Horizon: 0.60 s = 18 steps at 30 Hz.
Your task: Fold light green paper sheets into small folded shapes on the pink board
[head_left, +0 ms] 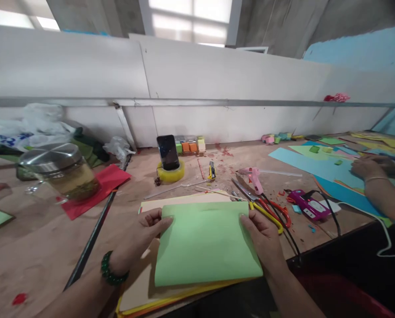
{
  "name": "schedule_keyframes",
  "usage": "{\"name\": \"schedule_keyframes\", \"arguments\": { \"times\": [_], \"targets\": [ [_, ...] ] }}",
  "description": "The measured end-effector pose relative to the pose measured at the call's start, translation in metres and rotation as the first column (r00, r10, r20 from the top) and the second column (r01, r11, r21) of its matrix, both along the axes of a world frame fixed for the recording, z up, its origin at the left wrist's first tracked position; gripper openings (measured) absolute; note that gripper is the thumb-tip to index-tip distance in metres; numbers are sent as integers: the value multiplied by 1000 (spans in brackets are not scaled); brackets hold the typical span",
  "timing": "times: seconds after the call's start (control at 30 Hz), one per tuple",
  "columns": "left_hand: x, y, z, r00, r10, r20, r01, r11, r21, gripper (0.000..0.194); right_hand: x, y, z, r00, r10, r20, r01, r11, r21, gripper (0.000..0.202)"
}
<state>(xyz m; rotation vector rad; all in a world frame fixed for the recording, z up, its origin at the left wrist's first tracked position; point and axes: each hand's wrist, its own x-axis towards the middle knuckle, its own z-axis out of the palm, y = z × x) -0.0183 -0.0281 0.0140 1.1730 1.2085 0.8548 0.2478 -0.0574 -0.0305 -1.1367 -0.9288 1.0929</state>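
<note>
A light green sheet of paper (206, 247) is held up between my two hands, bent over along its lower edge. My left hand (147, 234) pinches its upper left edge between thumb and fingers; a green bead bracelet (113, 268) circles that wrist. On the opposite edge, my right hand (260, 234) grips the sheet the same way. Beneath lies a stack of coloured paper (139, 282), peach on top with yellow and orange edges showing. The green sheet hides most of the stack.
Beyond the paper are scissors (244, 190), a pink glue gun (254, 179), a yellow utility knife (212, 170) and a phone (168, 152) on a tape roll (172, 173). A lidded glass jug (63, 172) stands left. At right are a purple power strip (308, 205) and another person's hand (370, 170).
</note>
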Motion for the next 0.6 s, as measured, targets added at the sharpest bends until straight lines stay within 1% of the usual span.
{"name": "schedule_keyframes", "arguments": {
  "times": [0.2, 0.3, 0.43, 0.6],
  "targets": [
    [-6, 0, -4, 997, 48, -61, -44, 996, 78, 49, 0, -1, 3, 998, -42, 50, 41, 999, 19, 42],
    [-6, 0, -1, 996, 46, -80, -40, 997, 72, 45, -1, 1, 3, 995, -54, 87, 49, 997, 56, 45],
    [-6, 0, 2, 995, 41, -86, -37, 998, 52, 42, 0, 3, -2, 996, -64, 57, 60, 995, 77, 42],
    [-13, 3, -10, 994, 33, -109, -23, 996, 90, 40, 1, 4, -8, 999, -45, 26, 43, 995, 89, 36]
  ]
}}
